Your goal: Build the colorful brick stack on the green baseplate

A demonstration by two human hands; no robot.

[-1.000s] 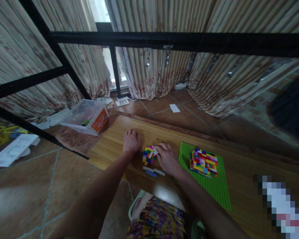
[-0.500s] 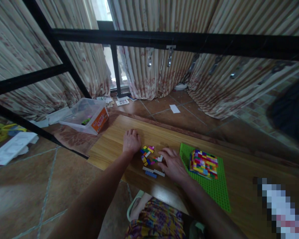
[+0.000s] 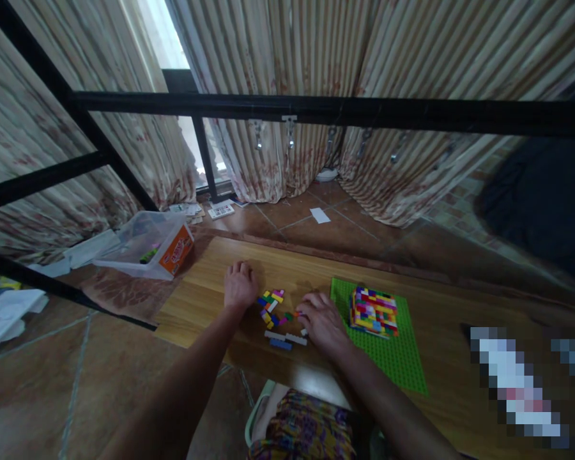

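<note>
My left hand point(image 3: 240, 285) rests on the wooden table with its fingers curled under. Anything inside them is hidden. Just to its right lies a loose group of small colored toy bricks point(image 3: 272, 306). My right hand point(image 3: 320, 317) reaches the right side of this group, fingers bent down and close together over bricks there. What its fingertips hold, if anything, is covered. A white brick point(image 3: 304, 332) peeks out beside the thumb. Nearer me lie long grey bricks point(image 3: 296, 340) and a blue brick point(image 3: 280, 344). Right of my right hand, a multicolored brick block point(image 3: 374, 312) stands on a green baseplate point(image 3: 407, 364).
A clear plastic bin point(image 3: 138, 246) with an orange label sits on the floor past the table's left end. A black metal frame point(image 3: 220, 104) with hanging clips crosses in front of the curtains point(image 3: 278, 57). A blurred-out object point(image 3: 515, 383) lies on the table point(image 3: 450, 358) at right.
The view has shifted, so the scene sits further left and lower. My right hand has moved over the white bricks, its fingers drawn closer together. My left hand stays put.
</note>
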